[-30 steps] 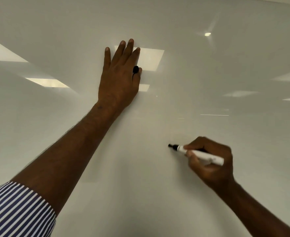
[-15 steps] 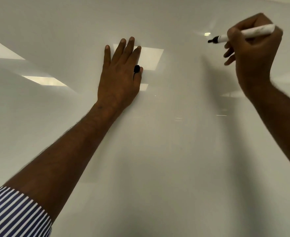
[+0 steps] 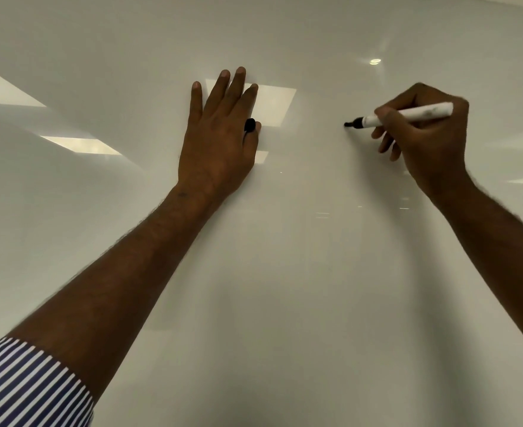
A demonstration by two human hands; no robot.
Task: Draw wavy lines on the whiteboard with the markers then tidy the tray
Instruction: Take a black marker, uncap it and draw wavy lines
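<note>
Pressing flat against the whiteboard (image 3: 284, 288), your left hand (image 3: 220, 143) lies spread, fingers pointing up and close together, palm on the board. A small black cap (image 3: 249, 125) sits pinched between the thumb and the side of the index finger, only its rounded end showing. Your left forearm runs down and left from the wrist to a rolled sleeve (image 3: 23, 386) with blue and white stripes at the lower left corner.

Your right hand (image 3: 429, 137) is well apart from the left, at about the same height, and closed around the marker (image 3: 408, 114). Thumb and index finger grip the white barrel near its front, the other fingers curl underneath, and the barrel's back end sticks out past the knuckles to the right. The marker lies nearly level, its black tip (image 3: 348, 124) pointing left toward your other hand. Whether the tip touches the board or stands just off it, you cannot tell from this view; a soft shadow falls below and behind the hand.

Between the two hands the board surface is bare of ink as far as can be seen. Bright rectangles of ceiling light reflections (image 3: 272, 103) lie on the glossy surface behind your left fingers, with more at the far left and right edges, and one small round glare spot (image 3: 375, 61) above the marker. The tray is out of view.
</note>
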